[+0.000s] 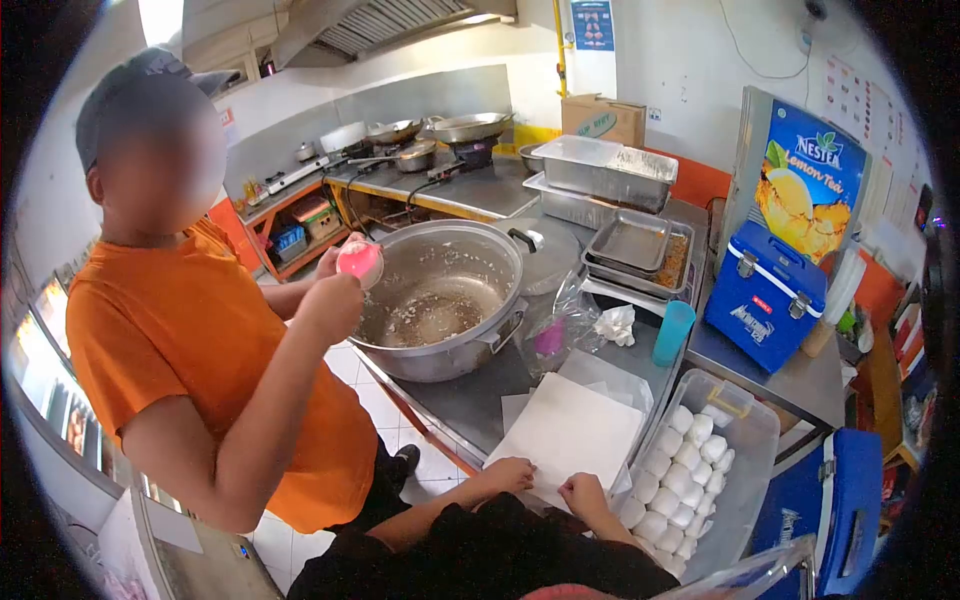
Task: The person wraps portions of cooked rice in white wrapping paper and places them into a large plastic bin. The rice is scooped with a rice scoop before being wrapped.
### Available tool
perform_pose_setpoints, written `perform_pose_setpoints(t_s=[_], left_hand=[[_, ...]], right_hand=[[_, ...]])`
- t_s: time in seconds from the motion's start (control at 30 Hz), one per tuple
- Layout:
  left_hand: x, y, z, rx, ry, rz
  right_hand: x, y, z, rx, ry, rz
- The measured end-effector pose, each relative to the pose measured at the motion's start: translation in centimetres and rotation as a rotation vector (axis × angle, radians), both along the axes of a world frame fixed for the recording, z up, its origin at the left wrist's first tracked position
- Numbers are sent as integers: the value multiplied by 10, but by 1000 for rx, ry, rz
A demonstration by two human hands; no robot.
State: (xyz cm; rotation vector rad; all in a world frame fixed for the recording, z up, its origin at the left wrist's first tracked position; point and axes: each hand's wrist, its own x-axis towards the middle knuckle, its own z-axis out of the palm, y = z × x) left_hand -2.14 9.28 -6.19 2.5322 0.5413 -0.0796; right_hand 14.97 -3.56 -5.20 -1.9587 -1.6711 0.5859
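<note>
The head view shows both forearms reaching up from the near edge. The left hand [513, 475] lies knuckles up, fingers bent at the near edge of the white paper sheets [570, 430]; the right hand [583, 494] is curled just beside their near right corner. Each grip looks narrow, but whether either hand pinches a sheet cannot be told. The sheets lie on the metal table [470, 405]. Right of them, a clear bin [752, 450] of wrapped white portions [680, 480] stands near the right hand. Beyond are a large pot [437, 300], crumpled plastic [550, 335] and a teal cup [674, 333]. At left, a co-worker [200, 350] holds a pink bowl [359, 262] over the pot.
</note>
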Motion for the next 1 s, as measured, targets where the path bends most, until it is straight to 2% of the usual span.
perform_pose_setpoints(t_s=[0.1, 0.23, 0.3, 0.37, 0.43, 0.5, 0.67, 0.73, 0.8, 0.9, 0.97, 1.0], left_hand=[[-3, 0, -9, 12, -117, -18], [-4, -3, -6, 8, -104, -34], [-1, -2, -6, 7, -116, -32], [3, 0, -4, 55, 15, 14], [4, -1, -2, 67, 4, 41], [2, -6, -6, 69, -1, 69], [1, -4, -19, 91, -197, 96], [2, -3, -17, 105, -128, 70], [1, -3, -15, 111, -58, 46], [2, -3, -12, 124, -5, 17], [0, -8, -12, 126, -177, 78], [-1, -9, -12, 123, -177, 78]], right_hand=[[-1, -1, 5, 31, 46, -39], [2, -1, -8, 50, 107, -67], [3, -1, -12, 141, 94, -68], [1, -1, -2, 102, 112, -110], [0, 1, 2, 69, 134, -151], [-2, -3, -5, 207, 126, -164], [-2, -5, -11, 190, 164, -182], [0, -5, -13, 197, 192, -184], [2, -10, -18, 274, 109, -120], [4, -12, -16, 233, 156, -132], [3, -14, -16, 218, 209, -145], [3, -15, -15, 206, 262, -156]])
